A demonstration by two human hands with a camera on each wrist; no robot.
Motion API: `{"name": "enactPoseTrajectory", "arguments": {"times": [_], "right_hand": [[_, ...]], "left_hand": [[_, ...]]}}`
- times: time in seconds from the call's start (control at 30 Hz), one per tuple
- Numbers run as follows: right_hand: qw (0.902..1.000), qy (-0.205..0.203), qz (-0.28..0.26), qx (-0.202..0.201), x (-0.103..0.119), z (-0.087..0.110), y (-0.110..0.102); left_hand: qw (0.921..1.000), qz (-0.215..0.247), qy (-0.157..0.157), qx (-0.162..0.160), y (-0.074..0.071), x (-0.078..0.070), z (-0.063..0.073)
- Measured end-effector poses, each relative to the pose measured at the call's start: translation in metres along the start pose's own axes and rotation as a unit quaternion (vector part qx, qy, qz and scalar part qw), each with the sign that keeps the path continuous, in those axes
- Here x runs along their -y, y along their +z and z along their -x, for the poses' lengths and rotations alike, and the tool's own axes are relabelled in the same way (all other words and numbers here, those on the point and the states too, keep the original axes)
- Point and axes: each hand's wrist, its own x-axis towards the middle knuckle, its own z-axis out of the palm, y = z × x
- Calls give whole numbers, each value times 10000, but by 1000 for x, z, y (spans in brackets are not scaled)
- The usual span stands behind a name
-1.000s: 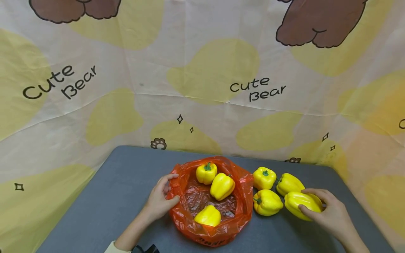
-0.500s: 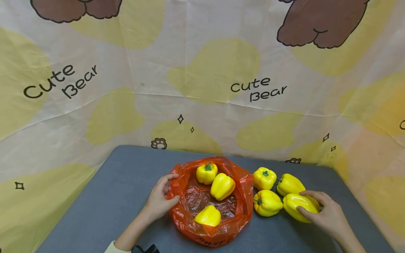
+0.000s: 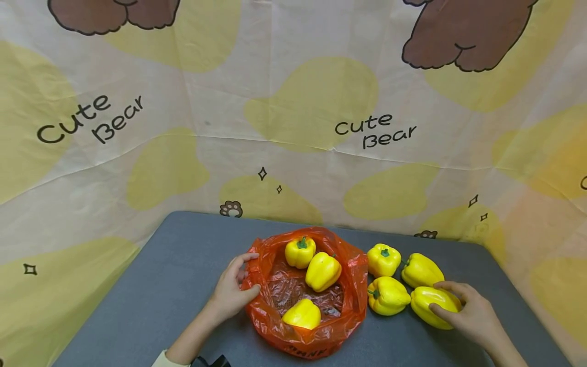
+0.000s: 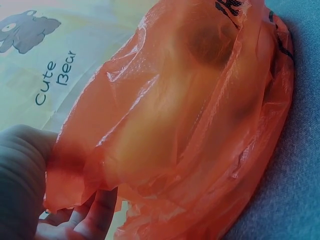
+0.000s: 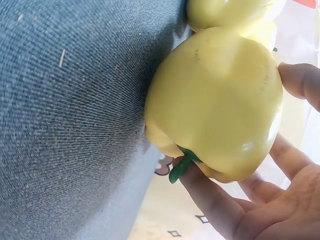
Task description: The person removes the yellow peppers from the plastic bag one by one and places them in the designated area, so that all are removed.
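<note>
A red plastic bag (image 3: pixel 275 339) sits wide at the mouth on the table. My left hand (image 3: pixel 228 293) holds its left rim between thumb and fingers; in the left wrist view the thin film (image 4: pixel 125 95) runs between them. Inside the bag lie three yellow bell peppers, two at the back (image 3: pixel 323 272) and one at the front (image 3: pixel 301 314). To the right, my right hand (image 3: pixel 477 313) grips another yellow bell pepper (image 3: pixel 431 307), thumb on one side and fingers on the other. In the right wrist view that pepper (image 5: pixel 215 100) shows its green stem beside a fingertip.
Three more yellow bell peppers, at the back left (image 3: pixel 383 261), front left (image 3: pixel 388 296) and back right (image 3: pixel 421 270), stand close by the held one. The grey table (image 3: pixel 174 275) ends at a patterned cloth (image 3: pixel 293 112) behind it.
My right hand has brought its pepper slightly left and nearer to me, a little away from the pepper behind. The left hand and the bag have stayed put.
</note>
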Motion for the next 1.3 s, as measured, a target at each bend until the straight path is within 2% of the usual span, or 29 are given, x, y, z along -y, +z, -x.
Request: {"name": "enactPoseTrajectory", "arguments": {"times": [0.37, 0.67, 1.03, 1.3], "right_hand": [[9991, 265, -49, 315, 0, -3, -1], [9998, -28, 127, 138, -1, 0, 2], [9998, -167, 86, 35, 9, 4, -1], [9990, -321, -259, -148, 23, 6, -6]], "left_hand": [[10000, -21, -15, -34, 0, 0, 0], [10000, 41, -77, -7, 0, -1, 0], [10000, -48, -70, -48, 0, 0, 0], [10000, 23, -34, -20, 0, 0, -1]]}}
